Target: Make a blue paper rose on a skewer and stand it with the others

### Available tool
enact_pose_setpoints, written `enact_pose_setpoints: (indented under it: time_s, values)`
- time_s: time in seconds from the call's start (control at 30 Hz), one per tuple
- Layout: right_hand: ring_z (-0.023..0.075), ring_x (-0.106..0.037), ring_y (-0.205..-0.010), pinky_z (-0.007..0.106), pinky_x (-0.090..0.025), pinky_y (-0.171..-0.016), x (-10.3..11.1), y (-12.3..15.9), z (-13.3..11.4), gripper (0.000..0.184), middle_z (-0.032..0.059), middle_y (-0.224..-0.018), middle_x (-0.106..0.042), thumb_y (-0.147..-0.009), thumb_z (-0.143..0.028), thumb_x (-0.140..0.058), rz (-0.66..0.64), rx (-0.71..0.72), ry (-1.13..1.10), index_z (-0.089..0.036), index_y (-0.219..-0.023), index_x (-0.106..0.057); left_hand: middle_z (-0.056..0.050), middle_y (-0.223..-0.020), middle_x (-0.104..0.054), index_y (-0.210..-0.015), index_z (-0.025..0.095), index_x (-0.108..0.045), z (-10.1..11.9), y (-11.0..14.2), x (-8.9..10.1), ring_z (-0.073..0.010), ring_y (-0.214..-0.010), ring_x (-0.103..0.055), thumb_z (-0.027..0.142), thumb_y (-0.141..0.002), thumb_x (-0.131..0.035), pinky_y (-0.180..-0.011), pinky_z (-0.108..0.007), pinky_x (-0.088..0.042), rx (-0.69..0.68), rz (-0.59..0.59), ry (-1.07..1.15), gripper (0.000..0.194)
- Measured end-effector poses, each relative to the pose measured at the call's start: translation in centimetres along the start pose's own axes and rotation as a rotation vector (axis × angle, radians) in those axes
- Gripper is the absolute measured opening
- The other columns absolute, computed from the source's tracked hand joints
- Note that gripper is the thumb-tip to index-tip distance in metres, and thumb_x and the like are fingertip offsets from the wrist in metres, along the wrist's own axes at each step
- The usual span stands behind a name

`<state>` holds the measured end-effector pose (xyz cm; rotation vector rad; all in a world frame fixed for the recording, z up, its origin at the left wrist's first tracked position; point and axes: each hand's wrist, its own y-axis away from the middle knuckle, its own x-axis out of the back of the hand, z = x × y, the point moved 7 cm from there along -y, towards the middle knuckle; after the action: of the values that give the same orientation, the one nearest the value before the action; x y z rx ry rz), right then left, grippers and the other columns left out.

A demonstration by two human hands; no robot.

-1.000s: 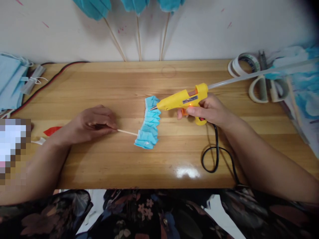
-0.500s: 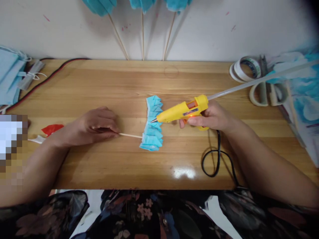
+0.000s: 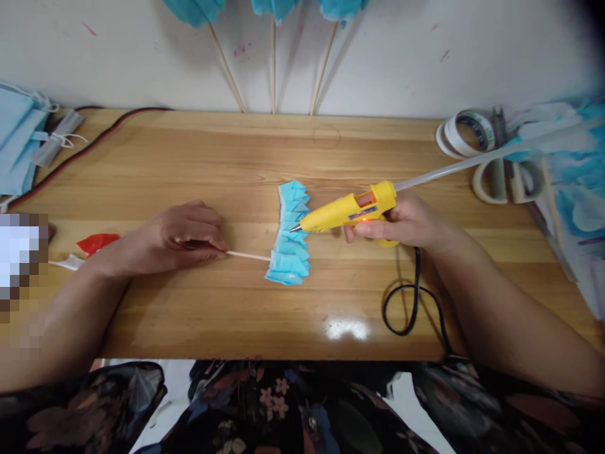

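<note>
Between the fingertips of my left hand [image 3: 191, 234] is a thin wooden stick [image 3: 248, 256]. Its right end meets the lower part of a pleated light-blue strip [image 3: 293, 208] that lies on the table, ruffled edge to the right. My right hand [image 3: 401, 221] is wrapped round a yellow hot glue gun [image 3: 347, 205], whose small red light glows. The metal nozzle [image 3: 295, 227] points left over the middle of the strip; whether it touches cannot be told. A long clear glue stick [image 3: 454, 169] sticks out of the gun's back.
Three sticks with blue tops [image 3: 273, 69] lean on the wall. White tape rolls [image 3: 466, 133] and scissors [image 3: 503, 180] lie at the right. Blue face masks [image 3: 19, 139], a cable [image 3: 104, 139] and a red piece [image 3: 98, 243] are at the left. The gun's black cord [image 3: 410, 318] loops below it.
The glue gun's nozzle has moved down along the strip from its upper part to the middle. The left hand keeps its pinch on the stick. The whole view has shifted slightly.
</note>
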<state>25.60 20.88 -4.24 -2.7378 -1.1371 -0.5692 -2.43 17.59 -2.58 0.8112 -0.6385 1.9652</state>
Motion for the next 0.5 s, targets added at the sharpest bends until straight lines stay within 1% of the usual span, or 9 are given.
enact_pose_setpoints:
  time_s: [0.2,0.33,0.5]
  values:
    - [0.0094,-0.057,-0.058,0.023,-0.043,-0.053,-0.08,-0.08,0.12,0.041,0.0014,-0.071,-0.071,-0.093,-0.054,-0.067,-0.037,0.029,0.067,-0.016,-0.081,-0.073,0.000,-0.079,-0.063,-0.094,0.016,-0.069,-0.30,0.16,-0.11,-0.0113,-0.077,-0.057,0.015,-0.101,-0.063,-0.082,-0.029,-0.040,0.005,-0.002,0.013,0.010]
    - [0.0112,-0.060,-0.061,0.025,-0.045,-0.056,-0.09,-0.14,0.26,0.037,0.0010,-0.073,-0.073,-0.092,-0.054,-0.068,-0.038,-0.001,0.048,-0.019,-0.081,-0.072,0.000,-0.078,-0.063,-0.094,0.017,-0.070,-0.36,0.23,-0.14,-0.0118,-0.076,-0.057,0.018,-0.103,-0.062,-0.081,-0.029,-0.040,0.001,0.004,0.010,0.012]
    - [0.0135,-0.063,-0.065,0.027,-0.048,-0.060,-0.22,-0.19,0.22,0.034,0.0012,-0.076,-0.074,-0.093,-0.054,-0.069,-0.049,-0.025,0.039,-0.022,-0.081,-0.071,0.001,-0.080,-0.062,-0.095,0.017,-0.070,-0.45,0.30,-0.16,-0.0109,-0.077,-0.056,0.012,-0.100,-0.064,-0.081,-0.028,-0.039,0.006,0.000,0.007,0.009]
